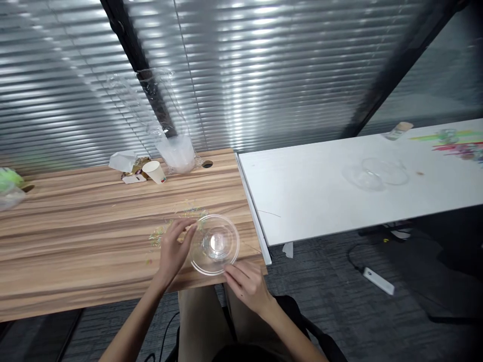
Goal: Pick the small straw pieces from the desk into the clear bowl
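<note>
A clear round plastic bowl [237,241] is at the front edge of the wood-grain table, its open side facing up. My left hand [175,249] is at its upper left rim, thumb and fingers closed together on the edge. At the lower right rim, my right hand [247,284] pinches the bowl between thumb and fingers. Thin colourful shreds [156,236] lie scattered on the table beside and beyond my left hand; some show behind the bowl's far rim.
A paper cup [154,172], a tissue pack [130,168] and a clear bag of white cups [177,153] stand at the back. On the white table [302,201] to the right are clear bowl-like pieces [364,177], a corked jar [399,130] and colourful strips [458,148]. A power strip [378,280] lies on the floor.
</note>
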A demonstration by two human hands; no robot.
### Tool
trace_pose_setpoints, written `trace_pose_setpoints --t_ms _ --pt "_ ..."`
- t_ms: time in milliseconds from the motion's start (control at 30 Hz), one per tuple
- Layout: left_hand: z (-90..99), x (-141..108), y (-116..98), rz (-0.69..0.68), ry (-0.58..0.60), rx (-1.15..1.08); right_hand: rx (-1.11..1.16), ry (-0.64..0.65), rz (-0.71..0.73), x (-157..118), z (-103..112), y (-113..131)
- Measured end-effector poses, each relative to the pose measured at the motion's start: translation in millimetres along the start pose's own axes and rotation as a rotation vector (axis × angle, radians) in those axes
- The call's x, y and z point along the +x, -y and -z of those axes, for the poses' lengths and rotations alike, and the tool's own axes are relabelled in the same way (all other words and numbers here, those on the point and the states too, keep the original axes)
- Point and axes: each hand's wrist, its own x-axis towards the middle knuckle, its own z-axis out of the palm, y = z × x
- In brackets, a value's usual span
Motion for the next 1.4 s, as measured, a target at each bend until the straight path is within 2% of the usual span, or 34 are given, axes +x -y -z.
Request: trace_pose_setpoints --t_ms 67,167,267,333,400,533,733,833,967,1167,1400 --pt "-6.1 7.8 6.3 0.250 -0.007 -0.339 0.061 -0.023 -0.041 5.0 0.2 -3.4" --pt "-18.4 19.6 16.9 0.550 0.147 -0.957 0.130 -0.036 -0.053 20.1 0.6 -10.1" --pt "-28.7 26.7 24.8 0.645 0.284 -1.206 0.133 -0.018 -0.057 39.7 -1.5 -19.5" --pt "-33.0 26.8 28.2 0.657 0.259 -1.255 0.137 -0.007 -0.074 51.8 -3.9 -25.7" --pt "-34.8 23.1 31.1 0.694 0.195 -1.278 0.162 0.001 -0.102 61.4 -6.3 -30.3" --pt "-30.5 11.9 36.5 0.735 0.067 -1.169 0.186 0.020 -0.144 71.9 -10.7 -32.4" --pt "-10.7 17.8 40.8 0.590 -0.182 -1.125 0.201 0.057 -0.136 73.1 -21.5 -22.3" --pt "-7.1 26.8 38.4 0.488 -0.182 -1.128 0.219 0.082 -0.127 71.4 -25.5 -15.3" --pt "-18.9 25.8 35.9 0.401 -0.204 -1.094 0.163 0.031 -0.125 69.0 -29.7 -8.4" --pt "-43.2 0.9 37.7 0.504 -0.272 -1.054 -0.008 -0.127 -0.061 64.1 -46.0 -5.5" --pt "-29.3 -17.6 42.3 0.519 -0.160 -0.864 -0.083 -0.185 -0.015 68.0 -63.1 -15.9"
